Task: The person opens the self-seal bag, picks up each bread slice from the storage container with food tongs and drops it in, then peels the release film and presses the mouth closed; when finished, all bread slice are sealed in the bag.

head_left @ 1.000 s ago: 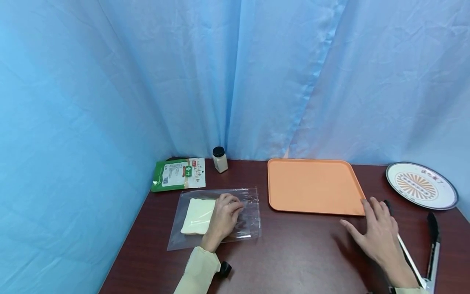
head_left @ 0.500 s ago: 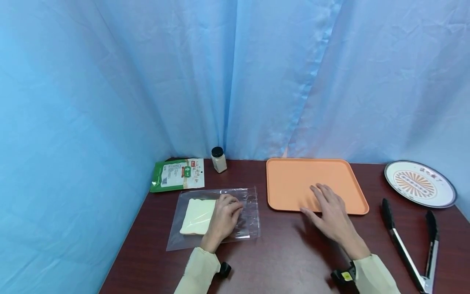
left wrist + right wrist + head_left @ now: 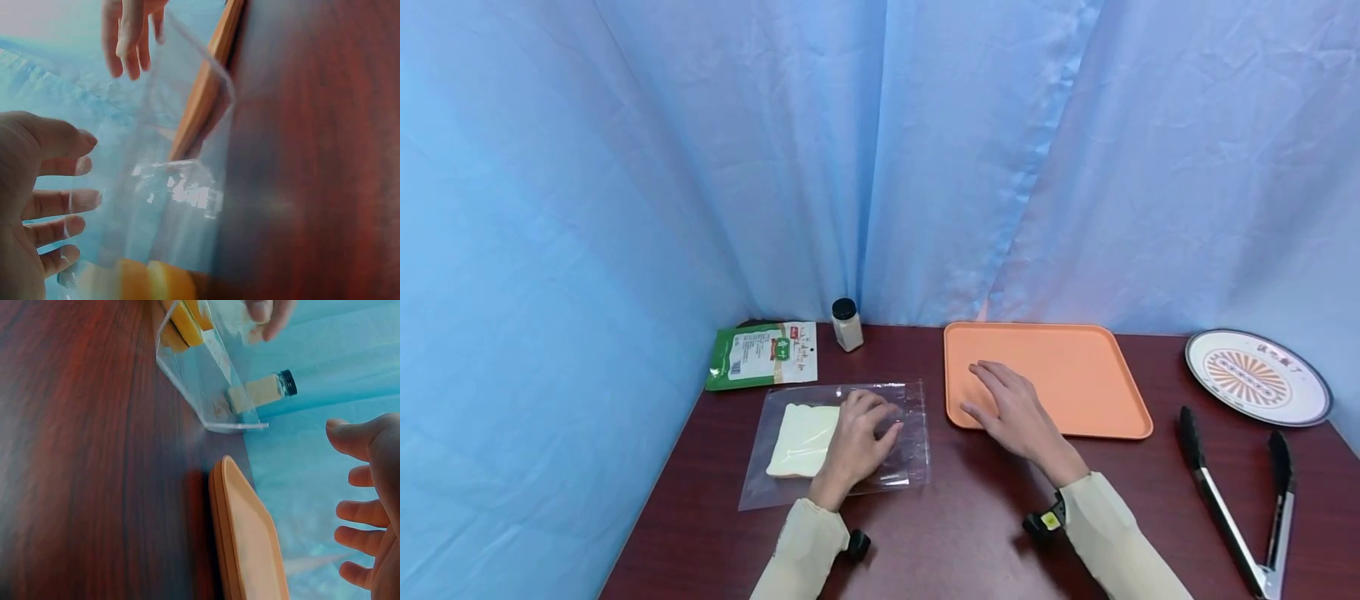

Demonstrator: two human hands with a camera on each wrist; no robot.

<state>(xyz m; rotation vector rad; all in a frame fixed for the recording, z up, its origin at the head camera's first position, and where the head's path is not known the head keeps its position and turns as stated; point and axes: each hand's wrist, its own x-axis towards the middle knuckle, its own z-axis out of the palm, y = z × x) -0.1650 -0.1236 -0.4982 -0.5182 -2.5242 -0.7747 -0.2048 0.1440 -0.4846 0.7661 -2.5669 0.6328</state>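
Observation:
A clear plastic bag (image 3: 913,442) lies at the left of the table, with a pale square bread slice (image 3: 801,442) inside. Its mouth faces right and gapes in the right wrist view, where yellow and brown layers (image 3: 184,322) show within. Over the bag is my left hand (image 3: 857,442), its fingers loosely bent and thumb apart. Whether it touches the plastic I cannot tell. My right hand (image 3: 1018,412) hovers over the front left of the orange tray (image 3: 1067,383), fingers spread, holding nothing.
A green and white packet (image 3: 763,356) and a small black-capped jar (image 3: 847,327) stand behind the bag. Black and silver tongs (image 3: 1228,517) lie spread at the right, before a patterned plate (image 3: 1258,379). A blue curtain (image 3: 940,167) hangs along the back and left.
My right hand has travelled left from beside the tongs to the tray's front left. At the left hand, the thumb has parted from the fingers while the hand stays over the bag.

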